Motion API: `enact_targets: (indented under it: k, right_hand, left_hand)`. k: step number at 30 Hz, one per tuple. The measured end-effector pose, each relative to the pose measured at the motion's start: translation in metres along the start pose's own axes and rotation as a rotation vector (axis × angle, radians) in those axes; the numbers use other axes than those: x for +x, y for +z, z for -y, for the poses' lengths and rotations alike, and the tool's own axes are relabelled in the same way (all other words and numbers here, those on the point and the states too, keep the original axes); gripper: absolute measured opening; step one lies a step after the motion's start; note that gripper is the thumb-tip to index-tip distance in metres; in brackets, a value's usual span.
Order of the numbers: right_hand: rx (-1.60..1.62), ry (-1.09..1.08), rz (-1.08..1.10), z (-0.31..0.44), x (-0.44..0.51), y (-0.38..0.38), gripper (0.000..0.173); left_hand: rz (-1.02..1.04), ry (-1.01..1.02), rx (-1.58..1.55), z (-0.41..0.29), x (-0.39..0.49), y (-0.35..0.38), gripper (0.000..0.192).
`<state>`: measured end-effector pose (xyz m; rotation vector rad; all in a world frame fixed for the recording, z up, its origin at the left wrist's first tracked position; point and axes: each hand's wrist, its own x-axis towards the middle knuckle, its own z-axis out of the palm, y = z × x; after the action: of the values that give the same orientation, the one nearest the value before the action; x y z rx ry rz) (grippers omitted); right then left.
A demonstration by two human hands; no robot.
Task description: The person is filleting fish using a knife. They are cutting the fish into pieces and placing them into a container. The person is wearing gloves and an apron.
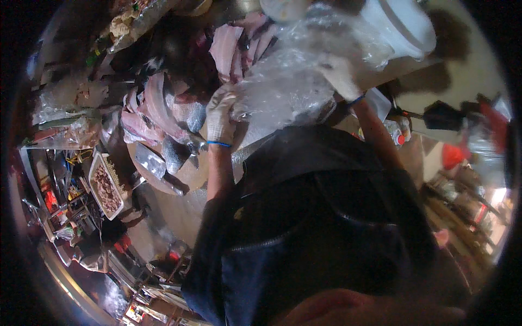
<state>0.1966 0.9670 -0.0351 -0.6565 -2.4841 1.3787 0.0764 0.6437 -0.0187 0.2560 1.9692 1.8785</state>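
Observation:
My left hand (221,116), in a white knit glove with a blue cuff, grips the near left edge of a crumpled clear plastic sheet or bag (281,89). My right hand (341,77), gloved alike, touches the plastic farther right; blur hides whether its fingers close on it. Pale pink fish fillets (226,51) lie just beyond my left hand. More fillets and skin-on fish pieces (157,112) are heaped to its left on a round cutting board (195,167). A cleaver (150,160) rests on this board, its handle towards me.
A white bucket (401,28) stands at the far right of the plastic. On the left are a cream plastic basket (118,212) of small brownish pieces and some plastic-wrapped goods (75,126). A red-capped bottle (399,139) sits near my right forearm.

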Motion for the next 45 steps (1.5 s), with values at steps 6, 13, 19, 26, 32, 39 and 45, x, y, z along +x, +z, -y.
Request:
enact_targets:
  k: [6,13,19,26,32,39,45]
  right_hand:
    - [0.312,0.234,-0.125,-0.037,-0.005,-0.008,0.028]
    - [0.515,0.087,-0.044,-0.005,-0.002,-0.043,0.038]
    - [0.608,-0.252,0.574,0.08,-0.038,0.018,0.08]
    - [0.935,0.043,0.45,0.047,-0.024,0.029,0.04]
    - [0.817,-0.27,0.257,-0.052,-0.035,0.025,0.024]
    - [0.534,0.075,0.37,-0.118,-0.033,0.052,0.027]
    - [0.88,0.327,0.49,-0.152,-0.035,0.026,0.029]
  left_hand:
    - [-0.255,-0.031,-0.017,-0.016,-0.011,-0.023,0.03]
    - [-0.324,0.159,0.133,-0.056,-0.011,-0.043,0.035]
    - [0.121,0.188,0.146,-0.069,-0.004,0.037,0.03]
    - [0.182,0.313,0.017,-0.095,-0.007,0.065,0.055]
    - [0.167,0.575,0.523,-0.079,-0.002,0.051,0.033]
    - [0.374,0.814,1.008,-0.048,-0.003,0.092,0.061]
    - [0.123,0.176,0.405,-0.009,-0.003,0.015,0.046]
